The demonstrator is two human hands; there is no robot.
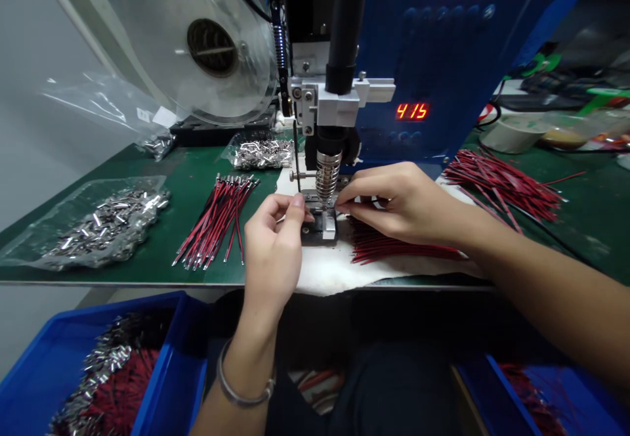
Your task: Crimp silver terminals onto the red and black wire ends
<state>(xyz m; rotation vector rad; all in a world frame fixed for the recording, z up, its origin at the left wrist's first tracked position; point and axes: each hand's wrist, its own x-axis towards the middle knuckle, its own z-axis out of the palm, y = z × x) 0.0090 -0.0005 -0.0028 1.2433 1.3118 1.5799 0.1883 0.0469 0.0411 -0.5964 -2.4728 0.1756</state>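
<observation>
A machine head with a coiled spring (327, 176) comes down over a small metal fixture (329, 224) at the centre. My left hand (278, 239) is at the fixture's left side, thumb and fingers pressed together; what they hold is too small to name. At the right side my right hand (394, 199) pinches close to the spring's tip, and a thin dark wire shows between its fingers. Under my right hand lies a bundle of red and black wires (388, 245) on white paper (319, 272). Another wire bundle (216, 219) with metal ends rests left of my left hand.
Bags of metal parts (111, 222) (260, 152) lie on the green table (177, 167). A clear reel (162, 42) and a blue machine housing (418, 48) stand behind. More red wires (506, 183) are at right. Blue bins (172, 357) (512, 396) sit below the table edge.
</observation>
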